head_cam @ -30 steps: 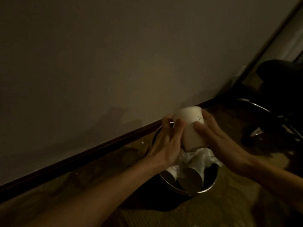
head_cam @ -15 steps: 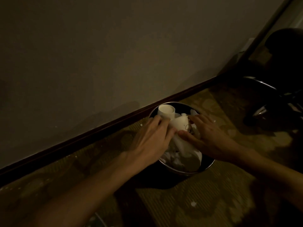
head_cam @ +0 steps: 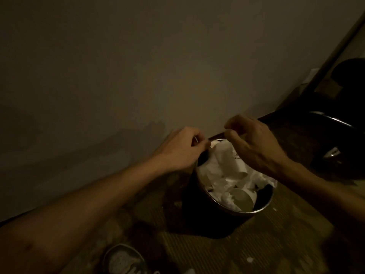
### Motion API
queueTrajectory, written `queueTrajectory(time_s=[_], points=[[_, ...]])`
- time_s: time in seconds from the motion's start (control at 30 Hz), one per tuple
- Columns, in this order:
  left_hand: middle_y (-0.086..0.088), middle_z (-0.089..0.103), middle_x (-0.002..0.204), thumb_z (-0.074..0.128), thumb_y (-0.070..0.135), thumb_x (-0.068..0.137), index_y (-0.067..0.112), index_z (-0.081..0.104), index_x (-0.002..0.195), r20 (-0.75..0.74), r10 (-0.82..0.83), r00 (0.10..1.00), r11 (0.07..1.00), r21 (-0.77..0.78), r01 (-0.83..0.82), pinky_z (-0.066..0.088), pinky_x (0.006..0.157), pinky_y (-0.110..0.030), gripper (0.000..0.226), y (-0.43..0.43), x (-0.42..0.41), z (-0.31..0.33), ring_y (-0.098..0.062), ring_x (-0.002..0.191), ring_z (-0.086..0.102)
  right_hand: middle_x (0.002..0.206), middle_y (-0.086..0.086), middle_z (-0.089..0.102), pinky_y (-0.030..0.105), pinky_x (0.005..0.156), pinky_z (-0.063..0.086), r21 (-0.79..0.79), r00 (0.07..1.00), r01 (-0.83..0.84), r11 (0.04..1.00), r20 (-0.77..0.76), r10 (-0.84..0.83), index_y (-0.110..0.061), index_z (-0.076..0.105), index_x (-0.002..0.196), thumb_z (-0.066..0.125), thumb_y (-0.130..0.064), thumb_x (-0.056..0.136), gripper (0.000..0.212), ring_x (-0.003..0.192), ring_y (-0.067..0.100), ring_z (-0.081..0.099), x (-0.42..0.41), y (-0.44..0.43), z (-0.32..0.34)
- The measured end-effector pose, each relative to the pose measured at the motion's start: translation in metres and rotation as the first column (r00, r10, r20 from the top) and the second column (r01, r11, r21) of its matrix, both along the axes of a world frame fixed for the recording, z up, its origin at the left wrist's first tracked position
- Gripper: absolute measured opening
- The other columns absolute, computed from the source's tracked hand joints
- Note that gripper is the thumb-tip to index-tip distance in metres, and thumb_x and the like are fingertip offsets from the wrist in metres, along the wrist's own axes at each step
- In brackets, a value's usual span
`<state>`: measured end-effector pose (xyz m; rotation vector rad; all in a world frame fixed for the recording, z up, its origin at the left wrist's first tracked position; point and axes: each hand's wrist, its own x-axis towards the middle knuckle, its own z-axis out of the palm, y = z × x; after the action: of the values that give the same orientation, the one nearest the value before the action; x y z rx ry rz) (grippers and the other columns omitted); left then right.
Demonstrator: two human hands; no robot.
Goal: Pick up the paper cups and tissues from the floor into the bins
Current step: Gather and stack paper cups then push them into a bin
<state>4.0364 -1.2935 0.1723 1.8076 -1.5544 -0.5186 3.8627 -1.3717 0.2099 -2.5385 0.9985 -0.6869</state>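
Through the head camera, the paper cup (head_cam: 227, 157) I had been pressing down lay in the bin (head_cam: 262, 206) among heaped tissues (head_cam: 262, 179). My right grip (head_cam: 254, 143) had lifted clear, curled and empty. My left grip (head_cam: 183, 147) curled at the cup's rim, and I couldn't tell whether it was pinching. White scraps (head_cam: 249, 259) remained on the carpet (head_cam: 217, 254) near my shoe (head_cam: 124, 260).

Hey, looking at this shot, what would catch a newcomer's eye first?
The white heap of tissues and paper cups filling the metal-rimmed bin by the wall, bright in a dim room. Right above it, the left hand sits at the bin's far-left rim and the right hand hangs over it, fingers curled. A shoe shows at the bottom edge.
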Motion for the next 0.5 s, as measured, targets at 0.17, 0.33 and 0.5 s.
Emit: queueTrajectory(time_s=[0.17,0.33,0.5], points=[[0.005,0.049,0.053,0.058,0.040,0.091,0.016,0.050,0.062,0.393,-0.018,0.919,0.998,0.057,-0.006,0.034,0.051,-0.029,0.038,0.084,0.057,0.071,-0.008,0.052,0.049,0.071,-0.016,0.056,0.018,0.057,0.042,-0.013,0.952,-0.284,0.959,0.114,0.284,-0.024,0.058,0.084,0.050,-0.040,0.089,0.019,0.067,0.004,0.056,0.062,0.059,0.032],[0.004,0.047,0.052,0.042,0.054,0.082,0.026,0.046,0.075,0.675,0.134,0.726,0.969,0.063,-0.238,0.039,0.051,-0.030,0.028,0.255,0.142,0.111,-0.011,0.051,0.049,0.071,-0.012,0.051,0.022,0.061,0.040,0.100,0.783,-0.622,0.777,0.121,0.611,-0.031,0.046,0.079,0.054,-0.042,0.082,0.015,0.070,0.007,0.052,0.165,0.152,0.016],[0.011,0.048,0.054,0.046,0.056,0.086,0.034,0.051,0.069,0.664,0.367,0.651,0.830,0.082,-0.551,0.047,0.045,-0.027,0.028,0.434,0.183,0.062,-0.005,0.047,0.050,0.083,-0.020,0.048,0.019,0.063,0.040,0.190,0.492,-0.860,0.474,0.055,0.869,-0.036,0.047,0.094,0.049,-0.049,0.081,0.019,0.080,0.001,0.050,0.273,0.265,-0.043]])
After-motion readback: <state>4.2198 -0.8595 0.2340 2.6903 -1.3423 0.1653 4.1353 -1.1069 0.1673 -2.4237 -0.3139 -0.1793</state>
